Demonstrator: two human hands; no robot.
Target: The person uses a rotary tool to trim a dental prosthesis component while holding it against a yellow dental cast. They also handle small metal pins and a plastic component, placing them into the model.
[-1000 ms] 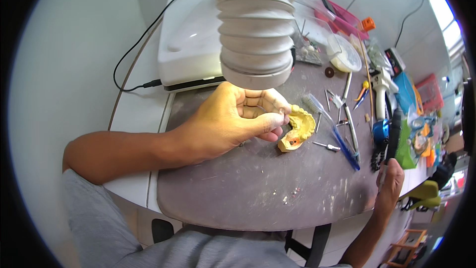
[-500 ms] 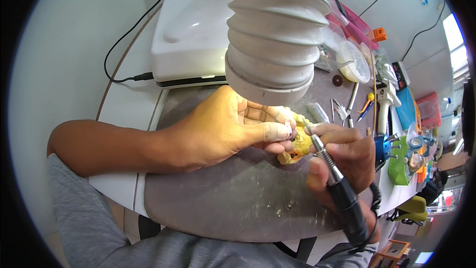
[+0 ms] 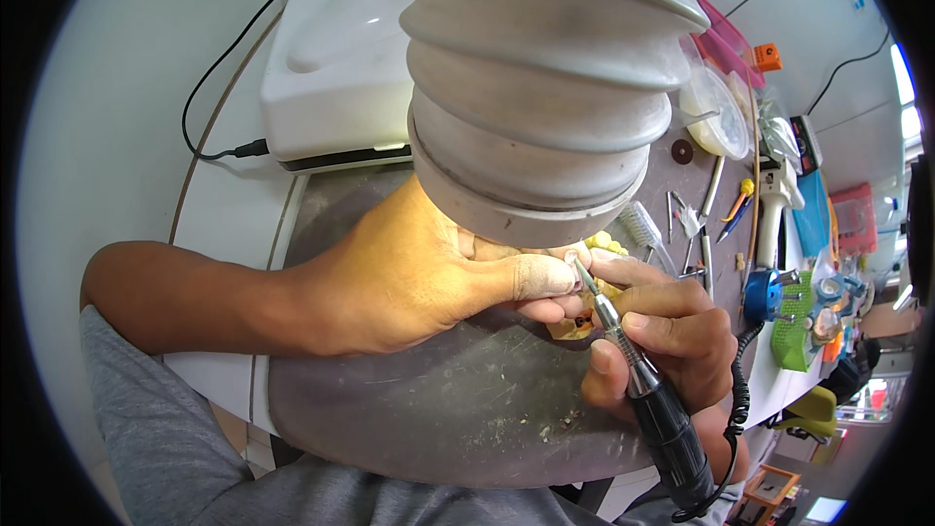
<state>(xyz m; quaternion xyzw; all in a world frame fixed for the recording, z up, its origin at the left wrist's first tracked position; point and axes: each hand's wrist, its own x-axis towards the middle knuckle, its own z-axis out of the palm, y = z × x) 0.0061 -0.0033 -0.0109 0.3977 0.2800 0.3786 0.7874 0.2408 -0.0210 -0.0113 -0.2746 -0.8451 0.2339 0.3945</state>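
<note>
Pinching a small pale piece (image 3: 572, 256) near the dental cast (image 3: 606, 242), the left hand (image 3: 429, 278) held it to the rotary handpiece (image 3: 647, 380) gripped by the right hand (image 3: 682, 336) (apparently shaping, with light pressure called for next).

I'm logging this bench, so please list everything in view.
Ribbed tubular hose: one, off-white, top centre
Smooth boxy case: one, white, upper left
Pen-shaped metal-tipped handpiece: one, black-silver, in right hand
Tiny piece: one, pale, in left hand, unclear
Toothed dental model: one, yellow, partly hidden by hands
Round plastic tub: one, translucent, upper right
Round disc: one, brown, below tub
Perforated basket: one, green, right
Small tools: several, mixed colours, right
Left hand: one, centre
Right hand: one, centre-right
</note>
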